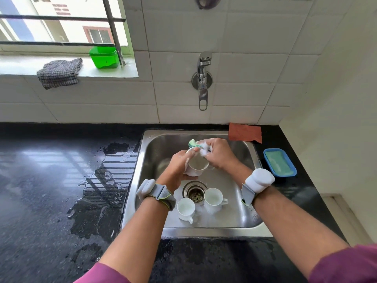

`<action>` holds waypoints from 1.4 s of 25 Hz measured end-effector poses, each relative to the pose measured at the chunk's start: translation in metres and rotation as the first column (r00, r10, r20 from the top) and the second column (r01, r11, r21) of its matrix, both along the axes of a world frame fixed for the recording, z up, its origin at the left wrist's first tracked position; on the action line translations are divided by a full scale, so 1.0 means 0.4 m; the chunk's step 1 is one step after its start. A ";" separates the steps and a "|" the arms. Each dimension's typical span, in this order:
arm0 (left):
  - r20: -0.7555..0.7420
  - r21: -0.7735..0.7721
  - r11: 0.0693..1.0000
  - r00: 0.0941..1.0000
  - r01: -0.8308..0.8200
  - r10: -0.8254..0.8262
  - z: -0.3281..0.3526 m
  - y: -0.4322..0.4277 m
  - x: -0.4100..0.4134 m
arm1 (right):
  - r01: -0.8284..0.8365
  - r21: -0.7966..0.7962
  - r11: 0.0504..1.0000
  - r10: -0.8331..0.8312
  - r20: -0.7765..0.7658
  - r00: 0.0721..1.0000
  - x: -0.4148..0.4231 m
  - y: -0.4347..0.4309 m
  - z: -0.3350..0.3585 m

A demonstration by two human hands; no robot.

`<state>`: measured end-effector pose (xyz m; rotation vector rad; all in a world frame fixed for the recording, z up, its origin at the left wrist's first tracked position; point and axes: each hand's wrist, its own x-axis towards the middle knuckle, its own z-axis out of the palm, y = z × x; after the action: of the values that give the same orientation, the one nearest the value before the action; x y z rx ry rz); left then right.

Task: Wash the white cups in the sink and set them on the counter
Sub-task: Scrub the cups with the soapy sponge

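Note:
Over the steel sink (247, 218) my left hand (179, 166) grips a white cup (197, 166) tilted on its side, its mouth facing me. My right hand (217, 153) holds a soapy green sponge (193, 143) against the cup's far side, with foam on my fingers. Two more white cups stand upright on the sink floor near the drain (193, 194): one (186, 209) to its left, the other (214, 198) to its right.
The tap (203, 78) on the tiled wall is not running. A blue soap tray (279, 162) and an orange cloth (244, 132) lie right of the sink. Water pools on the black counter (51, 180) to the left. A green tub (104, 57) and grey cloth (60, 72) sit on the windowsill.

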<state>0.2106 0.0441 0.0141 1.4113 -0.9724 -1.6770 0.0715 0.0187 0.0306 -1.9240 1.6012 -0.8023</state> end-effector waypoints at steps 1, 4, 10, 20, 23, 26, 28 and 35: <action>-0.102 0.078 0.996 0.993 -0.045 0.053 -0.002 -0.001 -0.002 | 0.021 0.062 0.998 -0.027 0.097 0.995 -0.005 -0.006 -0.006; -0.525 0.367 0.923 0.795 -0.112 0.305 -0.016 -0.012 -0.003 | 0.033 0.202 0.979 -0.118 0.429 0.896 -0.014 -0.004 -0.020; -0.697 0.510 0.843 0.493 -0.169 0.521 -0.012 -0.041 -0.034 | 0.133 -0.257 0.957 -0.114 0.086 0.990 0.043 0.091 -0.077; -0.694 0.487 0.861 0.535 -0.145 0.483 -0.021 -0.023 -0.063 | 0.107 -0.414 0.904 -0.171 -0.120 0.978 0.054 0.103 -0.088; -0.711 0.470 0.862 0.496 -0.190 0.498 -0.019 -0.027 -0.044 | 0.040 -0.454 0.890 -0.114 -0.137 0.984 0.076 0.141 -0.108; -0.735 0.434 0.886 0.504 -0.164 0.453 -0.020 -0.020 -0.038 | -0.110 -0.523 0.845 -0.018 -0.233 0.972 0.080 0.135 -0.096; -0.708 0.426 0.891 0.555 -0.157 0.437 -0.021 -0.017 -0.049 | 0.004 -0.479 0.878 -0.094 -0.164 0.982 0.066 0.107 -0.075; -0.691 0.468 0.849 0.498 -0.245 0.524 -0.048 -0.036 -0.026 | 0.062 -0.340 0.938 -0.093 -0.074 0.993 0.062 0.159 -0.097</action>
<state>0.2000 0.0297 -0.0050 0.7549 0.1579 -1.8464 0.0965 0.0821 -0.0083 -2.1688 1.6891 -1.0987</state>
